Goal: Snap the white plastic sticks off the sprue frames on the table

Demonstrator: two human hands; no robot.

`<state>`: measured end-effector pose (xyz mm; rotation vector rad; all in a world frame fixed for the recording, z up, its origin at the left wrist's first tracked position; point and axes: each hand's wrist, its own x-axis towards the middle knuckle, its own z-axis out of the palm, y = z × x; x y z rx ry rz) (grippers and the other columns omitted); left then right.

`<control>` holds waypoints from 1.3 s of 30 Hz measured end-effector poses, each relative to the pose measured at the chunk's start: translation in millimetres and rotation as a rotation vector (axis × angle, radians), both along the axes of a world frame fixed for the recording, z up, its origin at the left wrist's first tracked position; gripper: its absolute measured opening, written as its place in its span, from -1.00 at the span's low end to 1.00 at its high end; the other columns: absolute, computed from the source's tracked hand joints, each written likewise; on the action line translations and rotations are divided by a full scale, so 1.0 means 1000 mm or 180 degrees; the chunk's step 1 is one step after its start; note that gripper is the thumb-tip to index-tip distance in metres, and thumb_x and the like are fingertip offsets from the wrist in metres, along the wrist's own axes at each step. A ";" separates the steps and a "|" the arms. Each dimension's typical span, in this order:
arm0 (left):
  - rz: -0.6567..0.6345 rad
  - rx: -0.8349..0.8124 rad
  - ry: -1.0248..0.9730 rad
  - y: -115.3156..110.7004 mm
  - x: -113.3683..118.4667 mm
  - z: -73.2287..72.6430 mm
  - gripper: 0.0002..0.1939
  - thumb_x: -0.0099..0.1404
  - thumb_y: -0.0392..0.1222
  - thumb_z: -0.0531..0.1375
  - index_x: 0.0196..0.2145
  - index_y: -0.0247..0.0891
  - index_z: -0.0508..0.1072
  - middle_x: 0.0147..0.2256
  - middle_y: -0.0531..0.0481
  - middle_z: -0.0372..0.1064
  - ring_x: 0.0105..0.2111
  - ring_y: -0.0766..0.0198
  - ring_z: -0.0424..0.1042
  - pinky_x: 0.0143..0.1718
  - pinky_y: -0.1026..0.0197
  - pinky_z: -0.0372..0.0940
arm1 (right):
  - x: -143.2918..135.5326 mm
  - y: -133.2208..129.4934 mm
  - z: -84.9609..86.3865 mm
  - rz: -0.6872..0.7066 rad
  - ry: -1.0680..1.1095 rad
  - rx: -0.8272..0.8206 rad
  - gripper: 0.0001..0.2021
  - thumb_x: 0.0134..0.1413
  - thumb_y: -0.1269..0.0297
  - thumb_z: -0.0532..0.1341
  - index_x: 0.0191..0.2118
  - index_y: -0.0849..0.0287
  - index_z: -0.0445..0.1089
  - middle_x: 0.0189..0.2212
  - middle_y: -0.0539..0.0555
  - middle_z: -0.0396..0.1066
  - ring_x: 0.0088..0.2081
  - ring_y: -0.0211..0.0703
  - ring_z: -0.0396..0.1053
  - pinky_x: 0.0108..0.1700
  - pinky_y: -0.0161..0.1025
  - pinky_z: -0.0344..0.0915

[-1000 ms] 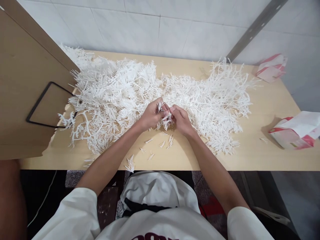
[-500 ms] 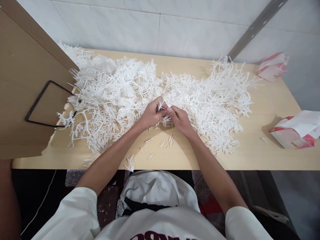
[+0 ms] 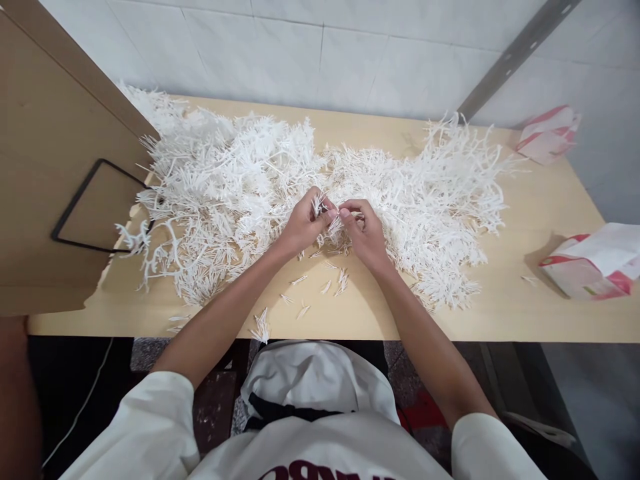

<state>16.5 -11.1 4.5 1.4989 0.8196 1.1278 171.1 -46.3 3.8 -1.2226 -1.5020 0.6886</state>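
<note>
My left hand (image 3: 304,225) is closed on a small white plastic-looking sprig (image 3: 317,203), whose thin prongs poke out between thumb and fingers. Facing it, my right hand (image 3: 369,235) pinches at the same spot, its thumb and forefinger tips close to the left ones. Between the fingertips, more white prongs (image 3: 336,222) show; whether they belong to the same sprig I cannot tell. Both hands are just above the near edge of a broad heap of white sprigs (image 3: 240,180), which continues as a second mound (image 3: 425,193) on the right.
Loose bits (image 3: 341,281) and a sprig (image 3: 261,327) lie on the wooden table (image 3: 370,313) near its front edge. A cardboard box (image 3: 60,173) with a black-rimmed opening stands left. Two red-and-white packets (image 3: 590,267) are at right. A metal post (image 3: 515,60) leans before the tiled wall.
The fingertips have shifted: my right hand has drawn slightly right and its fingers have opened out from overlapping the left thumb. The heaps stay as they were.
</note>
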 end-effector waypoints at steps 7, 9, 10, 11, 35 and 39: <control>0.0206 0.0328 0.0199 -0.002 0.002 -0.005 -0.73 0.31 0.04 0.15 -0.27 -0.20 0.22 -0.38 0.08 0.35 -0.46 0.42 0.37 -0.40 0.30 0.26 | 0.003 0.000 -0.002 0.0035 -0.0501 0.0099 -0.65 0.23 -0.04 0.05 -0.31 0.11 0.42 -0.35 0.01 0.46 -0.26 -0.21 0.40 -0.14 -0.21 0.24; 0.0277 0.0372 0.0226 -0.003 0.002 -0.003 -0.73 0.31 0.05 0.15 -0.26 -0.20 0.22 -0.37 0.08 0.35 -0.45 0.43 0.38 -0.39 0.31 0.26 | 0.004 0.001 -0.004 0.0197 -0.0763 0.0096 -0.69 0.14 -0.05 0.17 -0.33 0.11 0.42 -0.38 -0.01 0.47 -0.31 -0.21 0.40 -0.19 -0.22 0.24; 0.0335 0.0382 0.0232 -0.003 0.001 -0.003 -0.72 0.31 0.05 0.14 -0.26 -0.20 0.22 -0.37 0.08 0.35 -0.45 0.43 0.38 -0.39 0.32 0.26 | 0.004 0.002 -0.005 0.0231 -0.0903 0.0134 -0.69 0.12 -0.04 0.19 -0.35 0.11 0.42 -0.40 -0.01 0.46 -0.33 -0.22 0.39 -0.20 -0.23 0.23; 0.0375 0.0375 0.0230 -0.003 0.001 -0.002 -0.71 0.31 0.06 0.14 -0.25 -0.20 0.22 -0.36 0.08 0.35 -0.45 0.44 0.39 -0.39 0.33 0.26 | 0.004 0.002 -0.005 0.0229 -0.1013 0.0183 -0.69 0.14 -0.03 0.18 -0.39 0.12 0.41 -0.42 -0.01 0.45 -0.35 -0.22 0.38 -0.21 -0.23 0.21; -0.0648 0.0173 0.0708 -0.008 -0.003 0.014 -0.74 0.25 -0.01 0.18 -0.32 -0.28 0.45 -0.41 0.05 0.33 -0.41 0.38 0.27 -0.30 0.29 0.21 | 0.008 0.012 -0.017 -0.0068 0.0912 -0.0272 -0.70 0.22 -0.05 0.06 -0.29 0.08 0.29 -0.39 -0.03 0.40 -0.35 -0.27 0.38 -0.21 -0.27 0.32; -0.0352 -0.0327 0.0413 -0.007 -0.001 0.011 -0.71 0.25 0.06 0.18 -0.33 -0.25 0.39 -0.54 0.13 0.14 -0.54 0.43 0.15 -0.47 0.32 0.14 | 0.014 0.011 -0.006 0.0099 0.0816 -0.0263 -0.67 0.10 -0.05 0.21 -0.11 0.03 0.36 -0.18 0.02 0.47 -0.15 -0.23 0.43 -0.09 -0.25 0.33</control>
